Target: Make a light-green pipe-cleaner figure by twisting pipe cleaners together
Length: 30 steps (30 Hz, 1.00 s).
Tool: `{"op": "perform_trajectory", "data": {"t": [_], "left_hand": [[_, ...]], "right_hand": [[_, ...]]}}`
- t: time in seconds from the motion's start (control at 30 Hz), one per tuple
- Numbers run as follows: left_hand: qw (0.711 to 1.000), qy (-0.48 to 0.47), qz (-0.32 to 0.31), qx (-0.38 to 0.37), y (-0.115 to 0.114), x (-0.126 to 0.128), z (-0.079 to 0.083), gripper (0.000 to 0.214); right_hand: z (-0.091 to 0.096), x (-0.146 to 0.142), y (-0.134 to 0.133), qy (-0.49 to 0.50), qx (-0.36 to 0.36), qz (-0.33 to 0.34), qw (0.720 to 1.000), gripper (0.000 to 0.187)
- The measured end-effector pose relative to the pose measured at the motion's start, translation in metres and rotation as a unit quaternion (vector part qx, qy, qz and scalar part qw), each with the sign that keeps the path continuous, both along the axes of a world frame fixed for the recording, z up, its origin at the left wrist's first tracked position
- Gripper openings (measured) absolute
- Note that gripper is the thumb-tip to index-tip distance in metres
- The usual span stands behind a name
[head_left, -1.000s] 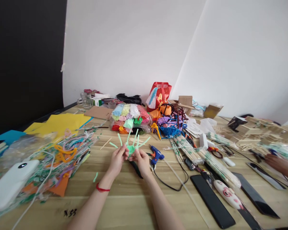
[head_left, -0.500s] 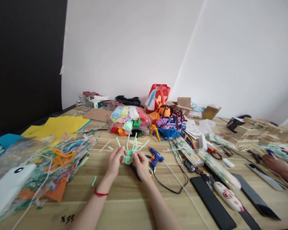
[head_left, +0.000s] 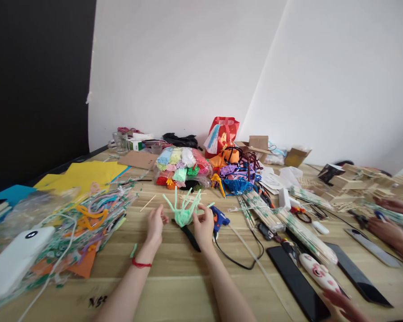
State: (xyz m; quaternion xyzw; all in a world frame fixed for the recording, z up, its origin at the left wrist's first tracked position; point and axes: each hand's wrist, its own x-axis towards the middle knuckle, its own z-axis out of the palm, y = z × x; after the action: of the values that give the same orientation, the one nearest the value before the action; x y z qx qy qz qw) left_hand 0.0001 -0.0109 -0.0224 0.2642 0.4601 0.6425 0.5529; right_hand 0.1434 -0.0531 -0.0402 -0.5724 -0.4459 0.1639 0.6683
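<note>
A light green basket-like piece of pipe cleaners [head_left: 183, 217], with several loose ends sticking up, is over the table in front of me. My right hand [head_left: 204, 226] pinches its right side between thumb and fingers. My left hand [head_left: 156, 226] is apart from it on the left, its fingers loosely bent with nothing in them. Under the piece lies a tool with a black handle [head_left: 191, 239], its far end hidden. A blue glue gun [head_left: 219, 219] lies just right of my right hand. A short green offcut [head_left: 133, 250] lies beside my left wrist.
Pipe cleaners [head_left: 100, 223] and a white power bank [head_left: 18, 264] lie left. Behind are a bag of pipe cleaners [head_left: 183, 167] and a red gift bag [head_left: 224, 134]. Right are a black phone [head_left: 295, 279] and other people's hands [head_left: 386, 230]; another hand [head_left: 344, 304] is at the bottom.
My left hand has let go of the green piece and moved left. The right hand keeps hold as the piece turns and tilts. Another person's hand has appeared at the bottom right.
</note>
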Motion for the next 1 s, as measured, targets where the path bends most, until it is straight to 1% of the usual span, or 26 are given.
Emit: {"op": "perform_trajectory", "data": {"t": [0.03, 0.1, 0.2, 0.3, 0.43, 0.6, 0.67, 0.8, 0.9, 1.0], "left_hand": [[1.0, 0.012, -0.017, -0.006, 0.0, 0.002, -0.002, 0.018], [0.997, 0.035, -0.063, 0.007, 0.001, 0.004, -0.006, 0.024], [0.987, 0.073, -0.133, 0.059, 0.001, 0.006, -0.007, 0.028], [0.976, 0.095, -0.17, 0.102, 0.0, 0.006, -0.005, 0.032], [0.968, 0.087, -0.208, 0.114, -0.004, 0.003, 0.001, 0.032], [0.953, 0.048, -0.28, 0.106, -0.009, -0.003, 0.01, 0.025], [0.952, 0.03, -0.29, 0.091, -0.009, -0.005, 0.011, 0.024], [0.957, 0.007, -0.284, 0.06, -0.008, -0.007, 0.011, 0.025], [0.958, 0.006, -0.282, 0.049, -0.007, -0.008, 0.01, 0.024], [0.962, 0.008, -0.27, 0.045, -0.005, -0.009, 0.008, 0.023]], "right_hand": [[-0.002, 0.0, 0.002, 0.017, -0.005, 0.001, 1.0, 0.029], [-0.005, 0.001, 0.004, 0.064, -0.014, 0.016, 0.998, 0.033], [-0.006, 0.001, 0.007, 0.14, -0.037, 0.077, 0.986, 0.033], [-0.004, 0.003, 0.008, 0.199, -0.049, 0.121, 0.971, 0.029], [0.001, 0.007, 0.007, 0.245, -0.047, 0.125, 0.96, 0.025], [0.01, 0.009, 0.002, 0.317, -0.042, 0.164, 0.933, 0.026], [0.013, 0.008, 0.001, 0.331, -0.043, 0.182, 0.925, 0.027], [0.014, 0.006, 0.001, 0.381, -0.065, 0.21, 0.898, 0.031], [0.015, 0.004, 0.002, 0.387, -0.075, 0.222, 0.892, 0.035], [0.017, 0.002, 0.0, 0.391, -0.063, 0.226, 0.89, 0.035]]}}
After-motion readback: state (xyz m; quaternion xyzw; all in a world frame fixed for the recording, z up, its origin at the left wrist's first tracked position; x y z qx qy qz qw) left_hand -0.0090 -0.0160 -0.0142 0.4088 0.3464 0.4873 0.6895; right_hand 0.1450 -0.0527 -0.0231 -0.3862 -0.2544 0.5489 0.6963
